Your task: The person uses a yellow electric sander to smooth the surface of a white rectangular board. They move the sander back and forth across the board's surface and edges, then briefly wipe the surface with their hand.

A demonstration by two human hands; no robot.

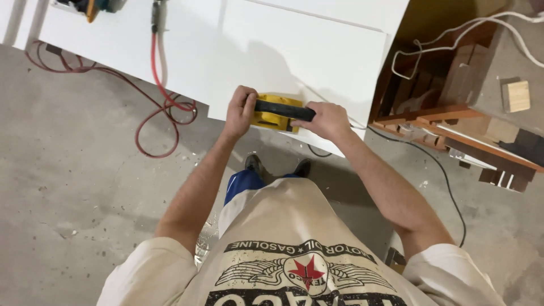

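Yellow tool (276, 113) apparently clamped by left hand (240, 110) and right hand (327, 120), arms outstretched.

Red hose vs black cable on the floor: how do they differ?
The red hose loops in coils left of the person; the black cable runs in one long curve on the right. The red hose climbs onto the white panel; the black cable's ends are hidden. Both lie on the concrete floor.

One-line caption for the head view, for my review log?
Both hands, left and right, grip a yellow tool at a white panel's edge.
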